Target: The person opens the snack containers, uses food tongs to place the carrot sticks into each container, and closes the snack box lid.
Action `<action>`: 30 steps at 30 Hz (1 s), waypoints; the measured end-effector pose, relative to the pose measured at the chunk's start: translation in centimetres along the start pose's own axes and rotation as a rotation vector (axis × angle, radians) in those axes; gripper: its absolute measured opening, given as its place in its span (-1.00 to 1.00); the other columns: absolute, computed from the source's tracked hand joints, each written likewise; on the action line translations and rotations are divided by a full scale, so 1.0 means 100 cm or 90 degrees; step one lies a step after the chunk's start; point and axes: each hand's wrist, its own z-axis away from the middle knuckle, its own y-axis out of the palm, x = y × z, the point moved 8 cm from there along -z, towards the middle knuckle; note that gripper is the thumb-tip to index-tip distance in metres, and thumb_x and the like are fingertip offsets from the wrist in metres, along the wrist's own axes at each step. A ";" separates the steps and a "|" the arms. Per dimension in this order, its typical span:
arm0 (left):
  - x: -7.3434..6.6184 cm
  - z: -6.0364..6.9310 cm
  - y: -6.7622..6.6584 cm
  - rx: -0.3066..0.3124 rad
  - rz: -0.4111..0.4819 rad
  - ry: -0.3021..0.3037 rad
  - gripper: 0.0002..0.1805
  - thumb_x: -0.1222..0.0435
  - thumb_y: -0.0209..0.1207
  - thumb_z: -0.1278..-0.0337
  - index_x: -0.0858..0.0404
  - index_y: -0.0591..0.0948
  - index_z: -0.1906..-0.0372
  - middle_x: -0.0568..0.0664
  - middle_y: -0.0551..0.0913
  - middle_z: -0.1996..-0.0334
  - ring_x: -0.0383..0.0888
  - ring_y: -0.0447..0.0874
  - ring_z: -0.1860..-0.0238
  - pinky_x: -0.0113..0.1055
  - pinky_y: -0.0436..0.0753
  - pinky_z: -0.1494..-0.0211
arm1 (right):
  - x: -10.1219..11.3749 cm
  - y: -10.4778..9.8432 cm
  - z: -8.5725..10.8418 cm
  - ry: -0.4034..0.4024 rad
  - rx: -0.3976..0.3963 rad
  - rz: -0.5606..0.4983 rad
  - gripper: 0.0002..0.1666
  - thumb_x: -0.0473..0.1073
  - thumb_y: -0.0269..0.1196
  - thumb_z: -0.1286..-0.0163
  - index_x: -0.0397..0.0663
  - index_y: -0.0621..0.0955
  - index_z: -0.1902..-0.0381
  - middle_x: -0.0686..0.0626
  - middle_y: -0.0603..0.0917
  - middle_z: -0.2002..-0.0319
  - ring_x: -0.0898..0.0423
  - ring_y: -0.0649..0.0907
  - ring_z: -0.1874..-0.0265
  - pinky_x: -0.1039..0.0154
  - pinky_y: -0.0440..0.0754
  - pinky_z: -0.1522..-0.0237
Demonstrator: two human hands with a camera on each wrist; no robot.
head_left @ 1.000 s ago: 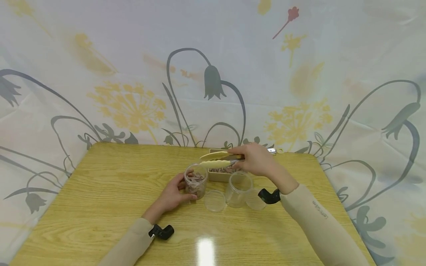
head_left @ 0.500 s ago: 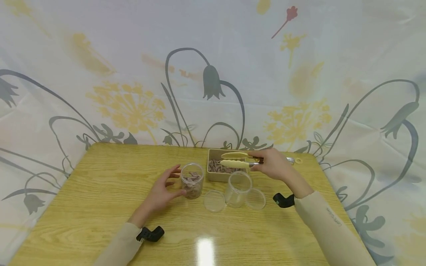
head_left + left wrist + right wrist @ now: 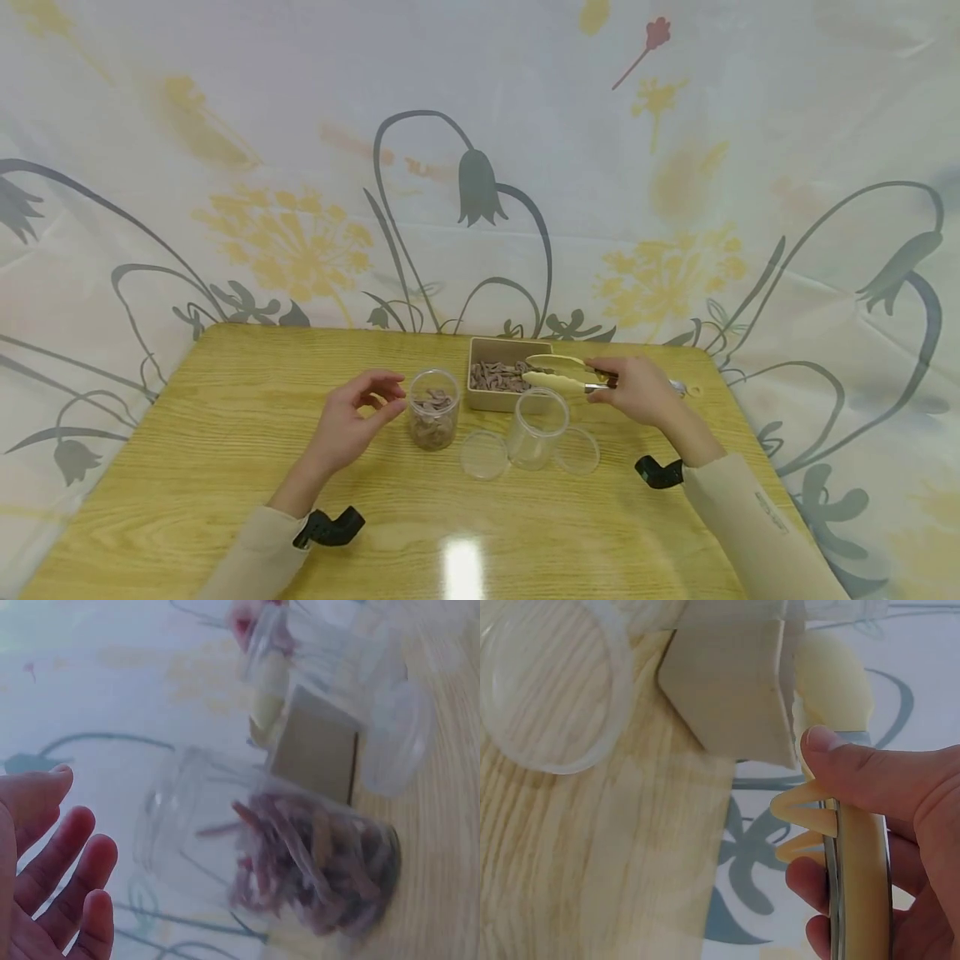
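In the head view a clear jar [image 3: 433, 421] with brownish strips inside stands upright on the table. Just left of it is my left hand [image 3: 347, 425], fingers loosely bent and holding nothing; the left wrist view shows a gap between the fingers and the jar [image 3: 300, 862]. My right hand [image 3: 637, 390] grips yellow-tipped tongs [image 3: 558, 382], whose tips are over the right part of a beige box [image 3: 491, 401] of similar strips. The tong tips look parted with nothing visible between them. In the right wrist view the thumb and fingers wrap the tongs [image 3: 864, 877].
A second clear jar [image 3: 534, 446], with no strips visible in it, stands in front of the box. Two clear round lids lie on the table, one [image 3: 483, 455] left of that jar and one [image 3: 577, 451] right of it. A patterned cloth hangs behind the table.
My left hand has let go of the strip-filled jar and drawn back left. My right hand has carried the tongs rightward from above that jar to the box.
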 end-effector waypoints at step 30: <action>-0.012 -0.009 0.165 0.165 0.023 -0.108 0.04 0.08 0.46 -0.01 0.14 0.14 -0.54 0.08 0.26 -0.44 0.10 0.24 -0.40 0.11 0.33 -0.36 | -0.013 0.012 0.008 0.029 -0.008 -0.039 -0.30 -0.13 0.44 -0.25 -0.23 0.52 -0.32 -0.04 0.74 0.33 0.17 0.50 0.63 0.25 0.38 0.61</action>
